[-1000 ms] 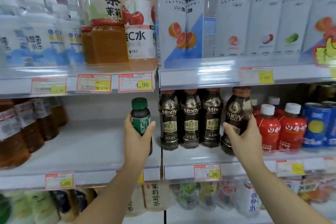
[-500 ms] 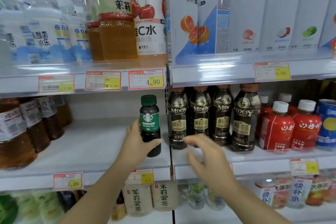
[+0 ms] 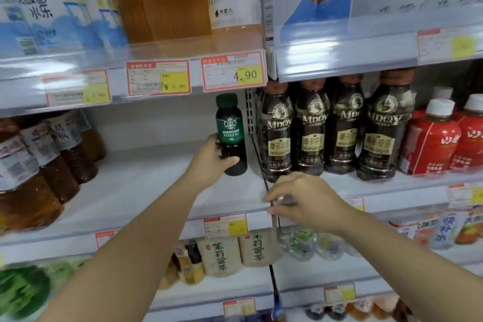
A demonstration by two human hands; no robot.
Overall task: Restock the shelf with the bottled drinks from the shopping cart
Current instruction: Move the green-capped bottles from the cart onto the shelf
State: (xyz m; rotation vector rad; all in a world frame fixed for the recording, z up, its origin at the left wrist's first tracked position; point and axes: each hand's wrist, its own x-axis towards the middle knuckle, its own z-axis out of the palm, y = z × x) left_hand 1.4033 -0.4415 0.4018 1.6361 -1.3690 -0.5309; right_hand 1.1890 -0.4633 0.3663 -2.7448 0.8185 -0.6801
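Note:
A small dark bottle with a green cap and green label (image 3: pixel 230 128) stands upright on the white middle shelf (image 3: pixel 146 185), at the shelf's right end. My left hand (image 3: pixel 211 158) is wrapped around its lower half. Right of it stands a row of dark brown coffee bottles (image 3: pixel 332 128). My right hand (image 3: pixel 304 198) hovers at the shelf's front edge below that row, fingers curled and apart, holding nothing. The shopping cart is out of view.
Brown tea bottles (image 3: pixel 39 165) fill the shelf's left end, red bottles (image 3: pixel 439 138) stand at far right. Large bottles (image 3: pixel 170 0) crowd the shelf above. Price tags (image 3: pixel 232 70) line the edges. Lower shelves hold more drinks (image 3: pixel 227 253).
My left hand has moved the green-capped bottle right and set it on the shelf beside the coffee row. My right hand let go of a coffee bottle and dropped to the shelf edge.

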